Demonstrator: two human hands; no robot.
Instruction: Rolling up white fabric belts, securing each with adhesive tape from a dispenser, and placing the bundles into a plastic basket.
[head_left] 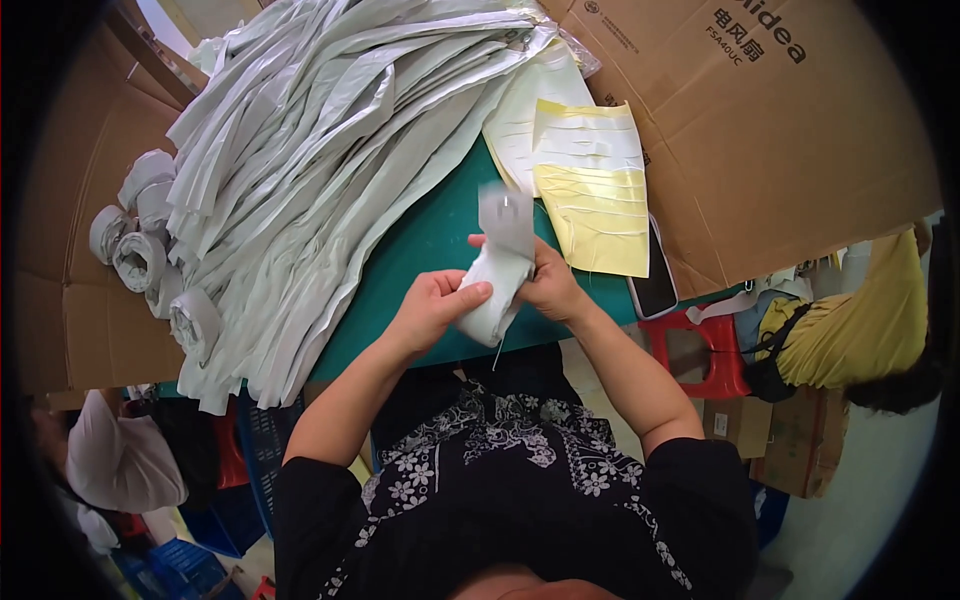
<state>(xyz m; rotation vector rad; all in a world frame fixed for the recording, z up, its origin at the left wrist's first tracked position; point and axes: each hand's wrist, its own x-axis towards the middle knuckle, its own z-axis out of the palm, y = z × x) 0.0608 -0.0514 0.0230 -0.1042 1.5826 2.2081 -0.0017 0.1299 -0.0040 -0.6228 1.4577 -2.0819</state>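
Note:
Between my hands, above the near edge of the table, is a partly rolled white fabric-like strip. Its greyish far end sticks up away from me, smeared by motion, and a thin thread hangs from the near side. My left hand grips the roll from the left, thumb pressed on top. From the right, my right hand closes around it, with some fingers hidden behind the roll. A large heap of long whitish strips spreads over the table to the left. Several finished-looking rolls are bunched at the heap's left edge.
The table has a green top. Yellow-and-white slit sheets lie beyond my right hand, beside a dark phone. Cardboard stands along the right and left sides. A red stool and two other people are beyond the table's ends.

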